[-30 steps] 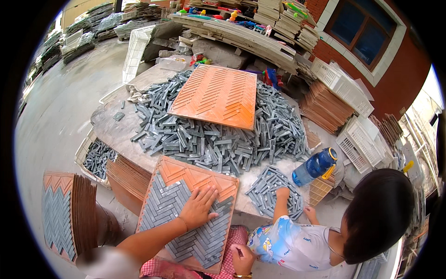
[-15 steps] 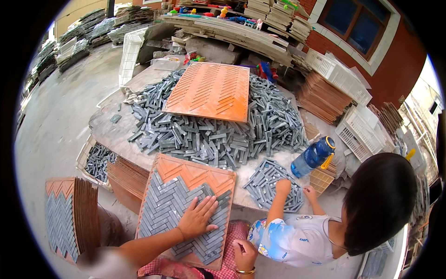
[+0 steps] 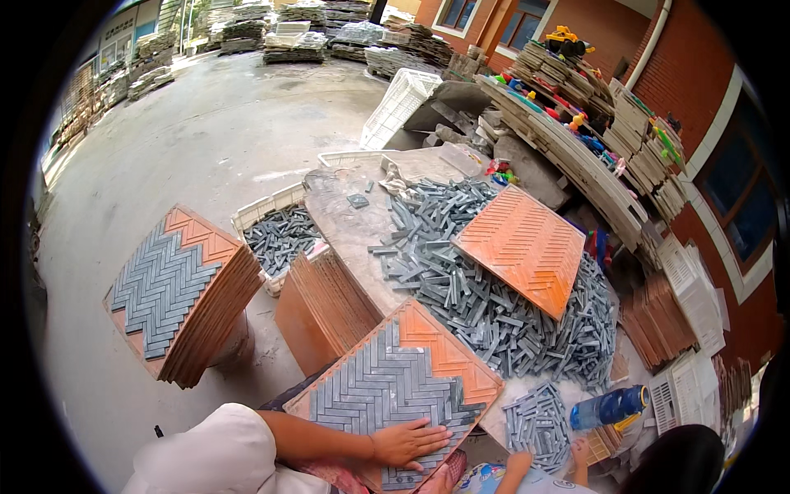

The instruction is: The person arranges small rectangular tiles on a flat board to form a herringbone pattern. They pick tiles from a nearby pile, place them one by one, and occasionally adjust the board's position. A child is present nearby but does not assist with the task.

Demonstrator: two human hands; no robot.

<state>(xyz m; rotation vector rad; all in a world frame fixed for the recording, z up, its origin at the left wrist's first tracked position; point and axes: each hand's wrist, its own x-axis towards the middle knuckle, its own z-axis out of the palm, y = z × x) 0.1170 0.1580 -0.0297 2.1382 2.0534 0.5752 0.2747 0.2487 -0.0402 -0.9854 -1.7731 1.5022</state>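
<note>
My left hand lies flat, fingers stretched, on grey strip tiles set in a herringbone pattern. They sit in an orange grooved template board, tilted across my lap, whose far edge shows bare zigzag grooves. At the bottom edge, beside the board's near corner, a bit of my right hand seems to show by pink checked cloth; its fingers cannot be made out. Beyond the board a large heap of loose grey strips covers the table, with a bare orange template lying on top.
A child's hands are at a small pile of strips, near a blue bottle. To the left stands a stack of templates, its top one tiled. More boards lean by a white crate of strips. White baskets stand right.
The view has swung left, so the table and heap now appear farther right. My left hand stays flat on the tiles. My right hand has slipped almost out of the picture.
</note>
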